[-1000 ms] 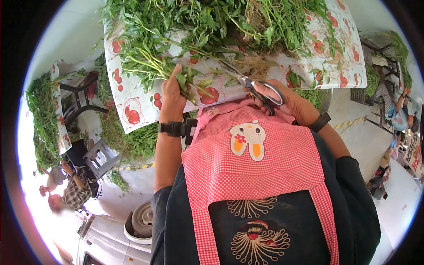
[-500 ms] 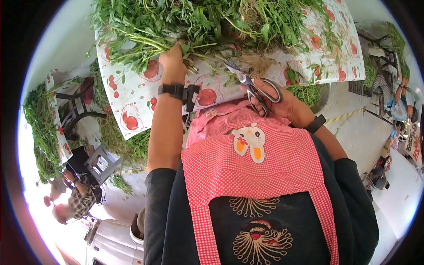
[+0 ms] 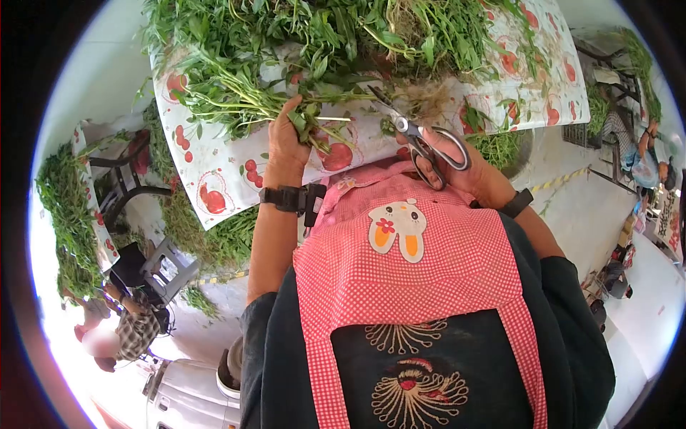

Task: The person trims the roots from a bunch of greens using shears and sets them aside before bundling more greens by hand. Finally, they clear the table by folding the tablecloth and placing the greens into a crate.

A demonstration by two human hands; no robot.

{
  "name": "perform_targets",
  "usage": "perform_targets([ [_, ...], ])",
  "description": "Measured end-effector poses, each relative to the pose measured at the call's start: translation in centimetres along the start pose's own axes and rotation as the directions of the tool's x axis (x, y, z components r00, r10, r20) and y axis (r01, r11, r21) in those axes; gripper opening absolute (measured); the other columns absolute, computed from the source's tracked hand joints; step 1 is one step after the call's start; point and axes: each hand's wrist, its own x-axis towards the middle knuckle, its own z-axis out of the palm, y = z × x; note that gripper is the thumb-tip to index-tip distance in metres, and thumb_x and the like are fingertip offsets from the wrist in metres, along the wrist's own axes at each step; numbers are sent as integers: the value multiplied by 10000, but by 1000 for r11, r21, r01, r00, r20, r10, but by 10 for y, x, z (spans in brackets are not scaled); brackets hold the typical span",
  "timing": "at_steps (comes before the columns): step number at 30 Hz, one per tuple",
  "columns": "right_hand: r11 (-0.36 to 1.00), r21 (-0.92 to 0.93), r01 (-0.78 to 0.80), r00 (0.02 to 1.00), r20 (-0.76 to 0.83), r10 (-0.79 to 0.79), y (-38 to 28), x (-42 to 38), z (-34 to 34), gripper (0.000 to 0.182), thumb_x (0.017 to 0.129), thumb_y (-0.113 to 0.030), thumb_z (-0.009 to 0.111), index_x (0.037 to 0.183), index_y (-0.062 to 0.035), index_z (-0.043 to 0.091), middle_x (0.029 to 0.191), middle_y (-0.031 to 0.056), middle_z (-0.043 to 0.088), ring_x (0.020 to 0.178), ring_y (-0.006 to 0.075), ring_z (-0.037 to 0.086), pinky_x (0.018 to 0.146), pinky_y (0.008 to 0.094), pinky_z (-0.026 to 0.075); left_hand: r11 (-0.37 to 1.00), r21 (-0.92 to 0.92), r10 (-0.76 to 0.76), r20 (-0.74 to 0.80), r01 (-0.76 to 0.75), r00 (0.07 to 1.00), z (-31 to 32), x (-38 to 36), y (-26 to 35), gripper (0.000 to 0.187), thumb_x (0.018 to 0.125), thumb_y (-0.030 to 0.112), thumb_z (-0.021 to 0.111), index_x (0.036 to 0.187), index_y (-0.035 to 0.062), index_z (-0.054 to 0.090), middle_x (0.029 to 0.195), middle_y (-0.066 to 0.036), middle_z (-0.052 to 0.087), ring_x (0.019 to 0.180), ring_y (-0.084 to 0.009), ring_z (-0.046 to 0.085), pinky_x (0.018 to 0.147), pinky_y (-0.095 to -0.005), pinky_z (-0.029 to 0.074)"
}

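My left hand (image 3: pixel 288 141) is closed round a bunch of leafy green stems (image 3: pixel 246 96) at the near edge of the pile. Cut-looking stem ends stick out to the right of my fingers. In my right hand (image 3: pixel 468 171) I hold a pair of scissors (image 3: pixel 407 129), my fingers through the dark handles. Their blades point up and left, a short way right of the bunch and apart from my left hand. The large heap of greens (image 3: pixel 321 36) lies behind, with brown roots (image 3: pixel 404 32) among the leaves.
A white tablecloth with red fruit prints (image 3: pixel 207 171) covers the table. More greens (image 3: pixel 214 236) lie below on the left, beside a grey stool (image 3: pixel 168 268). Another person in a checked shirt (image 3: pixel 137 332) sits at lower left. A dark chair (image 3: pixel 125 179) stands at left.
My left hand has drawn back towards me with the bunch of stems, and its wrist has turned. The scissors have shifted slightly right and nearer to me.
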Motion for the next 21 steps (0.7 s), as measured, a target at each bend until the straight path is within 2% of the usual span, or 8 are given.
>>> perform_targets([
  [6,992,-128,19,997,80,-9,-16,-12,-7,524,924,-466,459,1107,22,510,607,-1,490,468,90,446,743,280,499,998,-56,23,20,-22,1000,1,-13,-1,165,832,182,644,889,31,607,711,-67,618,533,-185,562,435,-334,454],
  [8,995,-95,13,993,114,-3,-23,-15,-10,536,919,-464,473,1181,3,499,699,-2,536,597,89,515,749,292,494,998,42,35,130,-41,991,-2,-17,-5,216,860,200,612,1012,48,599,874,-58,660,721,-199,636,579,-343,547],
  [9,995,-95,22,993,119,-11,-26,-15,-16,536,919,-464,473,1181,3,499,699,-2,536,597,89,515,749,292,494,993,22,113,90,-115,990,11,-27,-10,225,836,136,638,1027,39,567,804,-63,637,607,-178,608,452,-302,507],
  [12,1000,17,-18,977,214,14,-24,-13,-33,551,919,-456,480,1264,-27,475,785,-8,565,713,101,548,711,285,484,991,-81,107,14,-105,994,22,-38,-25,300,833,113,639,1110,63,537,894,-62,643,682,-186,632,496,-311,540],
  [14,995,69,-72,964,262,52,-29,-13,-41,574,920,-453,480,1304,-27,452,796,-14,572,728,111,558,701,288,473,991,-93,103,82,-95,991,13,-37,-36,335,836,105,633,1149,78,520,947,-60,641,741,-193,644,534,-324,553],
  [18,1000,-11,-6,964,266,9,-40,-26,-50,560,916,-445,495,1254,1,488,692,14,553,566,92,510,535,256,434,991,-108,88,40,-83,995,20,-45,-45,209,857,194,619,1013,60,587,880,-81,656,711,-220,645,531,-365,557],
  [19,997,-73,25,983,183,-11,-39,-27,-50,497,916,-460,488,1086,1,564,648,27,531,482,93,466,456,241,387,992,-119,58,41,-52,998,22,-48,-44,204,857,194,618,1007,59,588,873,-84,656,691,-224,644,531,-369,558],
  [21,994,-107,28,982,188,-8,-38,-28,-57,467,915,-467,485,985,-12,561,643,24,525,472,95,461,451,237,385,986,-157,62,52,-53,997,20,-47,-47,199,863,208,608,995,60,596,871,-84,658,684,-230,647,547,-387,568],
])
